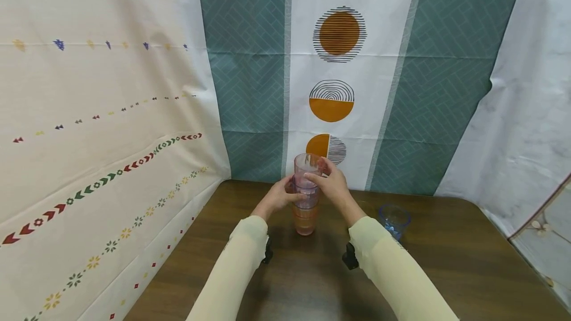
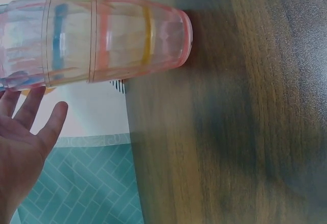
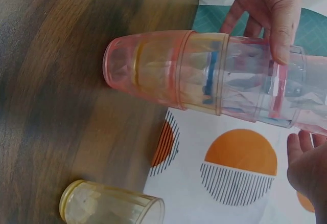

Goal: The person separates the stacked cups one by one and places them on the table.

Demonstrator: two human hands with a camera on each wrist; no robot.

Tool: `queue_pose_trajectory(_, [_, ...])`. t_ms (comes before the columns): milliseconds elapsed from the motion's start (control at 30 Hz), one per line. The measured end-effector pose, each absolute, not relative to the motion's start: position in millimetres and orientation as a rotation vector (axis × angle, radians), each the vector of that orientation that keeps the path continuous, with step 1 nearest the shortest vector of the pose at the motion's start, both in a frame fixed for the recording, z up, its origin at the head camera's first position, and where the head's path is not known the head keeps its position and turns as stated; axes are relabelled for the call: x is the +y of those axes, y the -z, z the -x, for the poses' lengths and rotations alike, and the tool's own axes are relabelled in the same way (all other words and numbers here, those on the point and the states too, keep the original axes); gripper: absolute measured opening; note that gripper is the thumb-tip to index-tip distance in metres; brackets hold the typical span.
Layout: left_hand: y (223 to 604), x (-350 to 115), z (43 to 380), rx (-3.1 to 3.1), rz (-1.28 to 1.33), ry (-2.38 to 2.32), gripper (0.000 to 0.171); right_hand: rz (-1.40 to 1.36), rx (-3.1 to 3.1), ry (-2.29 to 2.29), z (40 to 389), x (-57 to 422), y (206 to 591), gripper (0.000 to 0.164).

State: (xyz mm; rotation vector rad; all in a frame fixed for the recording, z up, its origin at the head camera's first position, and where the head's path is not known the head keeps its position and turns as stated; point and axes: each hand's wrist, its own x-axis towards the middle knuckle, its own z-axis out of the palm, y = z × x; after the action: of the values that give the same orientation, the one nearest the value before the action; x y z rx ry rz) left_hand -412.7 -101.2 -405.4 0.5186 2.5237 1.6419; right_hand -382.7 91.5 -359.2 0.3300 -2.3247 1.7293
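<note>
On the counter (image 1: 308,281), in the head view, stands a cup stack (image 1: 305,223); the left hand (image 1: 277,198) has fingers clamped round its middle, the right hand (image 1: 334,185) round its top cup (image 1: 301,168); left wrist view: it looks light, stiff, slippery; right wrist view: seems best gripped below the rims (image 3: 223,75).

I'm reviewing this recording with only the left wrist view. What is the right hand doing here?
Observer: In the head view, the right hand grips the pink-tinted cup at the top of the stack.
Operator: Does anything stand apart from the stack?
Observer: Yes, the head view shows a blue cup on the table, to the right of the stack.
Operator: Does the right wrist view add another one?
Observer: It does: a yellow-tinted cup stands there with its base on the wood, separate from the stack.
</note>
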Motion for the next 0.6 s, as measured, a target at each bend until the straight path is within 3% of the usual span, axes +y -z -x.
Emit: queue_pose_trajectory(600, [406, -100, 414, 2.525, -0.547, -1.650, 0.081, -0.434, -2.178, -1.807, 368, 111, 331, 0.077])
